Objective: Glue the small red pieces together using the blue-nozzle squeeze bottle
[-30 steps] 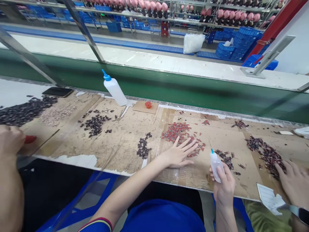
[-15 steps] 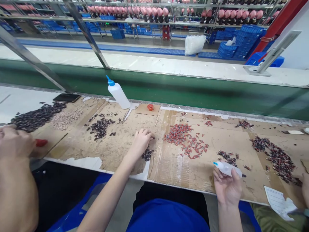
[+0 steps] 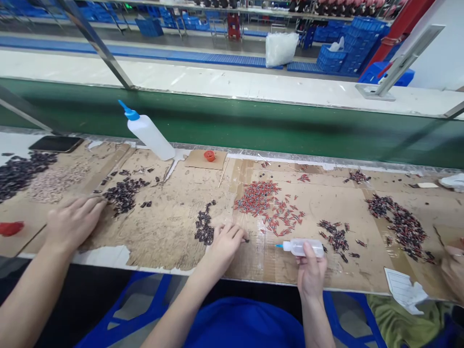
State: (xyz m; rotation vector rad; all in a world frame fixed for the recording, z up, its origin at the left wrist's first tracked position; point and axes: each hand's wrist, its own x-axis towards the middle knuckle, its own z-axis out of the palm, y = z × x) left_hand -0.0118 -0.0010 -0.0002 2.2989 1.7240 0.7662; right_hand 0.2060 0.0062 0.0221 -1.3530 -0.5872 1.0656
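My left hand is closed in a pinch on a small black part, just over the cardboard near the bench's front edge. Beside it on the left lies a pile of small black pieces. In my right hand is a small clear squeeze bottle, lying nearly level, its thin blue tip pointing left toward the black part with a gap between them. Behind the bottle are many small red-and-black parts. To its right sits a cluster of darker joined parts.
A large white bottle with a blue cap leans at the back edge, near a red cap. On the left, a co-worker's hand reaches toward black pieces. Another person's hand is at the far right, near a paper slip.
My left hand has left the black pile and moved right with a black part. The squeeze bottle has come left and levelled toward it. A co-worker's hand on the left has moved right.
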